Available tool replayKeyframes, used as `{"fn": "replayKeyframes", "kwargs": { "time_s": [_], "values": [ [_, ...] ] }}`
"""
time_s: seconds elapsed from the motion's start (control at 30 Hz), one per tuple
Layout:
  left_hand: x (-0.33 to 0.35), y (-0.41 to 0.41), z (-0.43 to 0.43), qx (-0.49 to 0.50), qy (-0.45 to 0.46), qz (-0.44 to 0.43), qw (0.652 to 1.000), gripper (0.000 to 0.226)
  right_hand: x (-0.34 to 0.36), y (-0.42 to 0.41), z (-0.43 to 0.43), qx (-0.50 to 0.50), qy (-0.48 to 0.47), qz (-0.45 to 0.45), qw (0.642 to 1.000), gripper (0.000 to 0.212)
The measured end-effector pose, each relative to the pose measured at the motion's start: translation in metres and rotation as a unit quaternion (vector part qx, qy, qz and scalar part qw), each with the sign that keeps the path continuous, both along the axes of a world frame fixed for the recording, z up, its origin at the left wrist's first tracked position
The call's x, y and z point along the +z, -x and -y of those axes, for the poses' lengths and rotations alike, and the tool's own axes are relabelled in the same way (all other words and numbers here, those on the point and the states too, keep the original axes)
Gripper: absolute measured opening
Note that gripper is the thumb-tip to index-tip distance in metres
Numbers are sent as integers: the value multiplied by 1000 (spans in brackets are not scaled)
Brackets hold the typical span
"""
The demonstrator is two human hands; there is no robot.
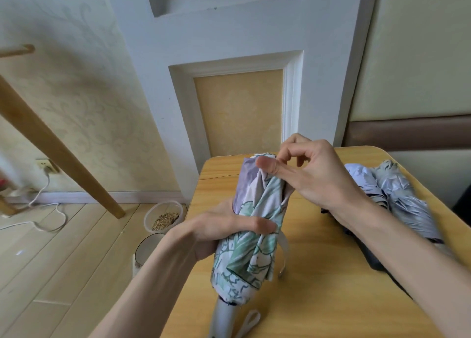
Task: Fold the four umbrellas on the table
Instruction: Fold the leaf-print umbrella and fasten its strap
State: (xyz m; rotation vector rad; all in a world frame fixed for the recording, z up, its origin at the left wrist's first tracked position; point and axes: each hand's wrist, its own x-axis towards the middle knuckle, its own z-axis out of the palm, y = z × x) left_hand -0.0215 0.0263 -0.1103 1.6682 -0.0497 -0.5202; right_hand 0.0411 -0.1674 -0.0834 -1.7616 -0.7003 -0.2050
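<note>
The grey handle of the floral umbrella sits nearest, above the worktop; the left hand wraps its bundled canopy mid-length; the right hand pinches a fold at the far tip; a grey umbrella lies folded at the right.

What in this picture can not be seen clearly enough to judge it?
Head view only:
- floral umbrella: handle end cut off by the bottom edge.
- dark fabric: mostly behind the right arm; whether a separate umbrella, unclear.
- silver umbrella: blurred, so its strap cannot be read.
- left hand: fingertips hidden behind the floral umbrella.
</note>
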Motion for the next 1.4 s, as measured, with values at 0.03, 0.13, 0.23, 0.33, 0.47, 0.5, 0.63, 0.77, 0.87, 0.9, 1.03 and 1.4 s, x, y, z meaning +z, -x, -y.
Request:
{"fn": "replayKeyframes", "kwargs": {
  "time_s": [0.03, 0.13, 0.23, 0.33, 0.47, 0.5, 0.63, 0.77, 0.87, 0.9, 1.03, 1.4],
  "values": [
    [0, 0, 0, 8, 8, -2, 1000, 56, 2, -2, 3, 19, -7, -42, 999, 46],
    [1, 1, -2, 30, 35, -8, 999, 64, 3, -8, 14, 68, 12, -94, 993, 39],
    [1, 0, -3, 26, 29, 4, 999, 50, -2, -11, 15, 43, 65, -40, 996, 20],
    [1, 1, -1, 17, 24, 11, 1000, 46, -6, -8, 7, 14, 49, -34, 998, 20],
    [1, 2, -1, 2, 33, 24, 999, 46, -9, -4, 0, -25, 29, -10, 999, 20],
    [1, 2, -2, 5, 41, 23, 999, 46, -9, -3, 0, -15, 12, -18, 1000, 23],
    [-1, 0, -6, 29, 67, 25, 997, 59, -1, -10, 11, 22, -70, -122, 990, 19],
    [-2, -2, -12, 35, 74, 34, 996, 70, -6, -17, 20, 41, 50, -104, 992, 20],
    [-1, -3, -14, 38, 79, 33, 996, 68, -8, -17, 21, 32, 32, -110, 993, 23],
    [-1, -2, -15, 38, 81, 34, 995, 67, -7, -17, 22, 30, 32, -116, 992, 26],
    [0, -2, -13, 38, 72, 44, 996, 65, -12, -20, 20, 45, 15, -122, 991, 19],
    [2, -3, -14, 22, 46, 69, 996, 54, -9, -10, 11, 92, 61, -133, 985, 36]
  ]
}}
